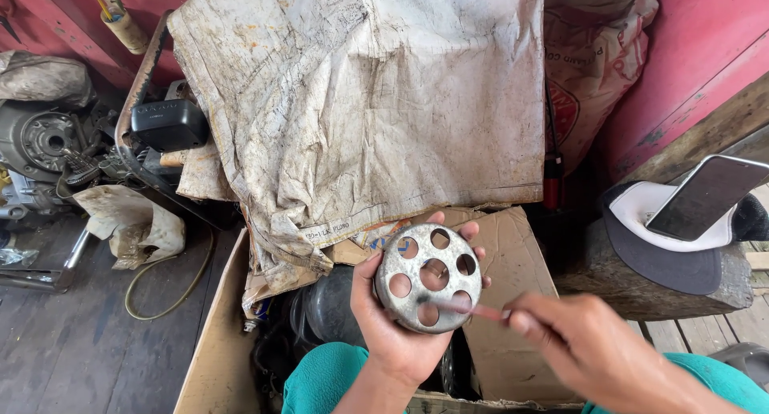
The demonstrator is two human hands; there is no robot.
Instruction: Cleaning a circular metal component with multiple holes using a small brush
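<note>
While your right hand [593,342] pinches a thin reddish stick [473,308] and works its tip against the face of the round metal drum [431,278], your left hand [394,326] cups that drum from behind, fingers curled over its rim. Press too hard and the stick could snap or skid through one of the holes into your palm. Loosen the left grip and the drum may drop into the open cardboard box [513,302] below, among the dark parts there. Farther off, the phone [705,196] leaning on the cap [669,250] could slide if the block gets bumped.
</note>
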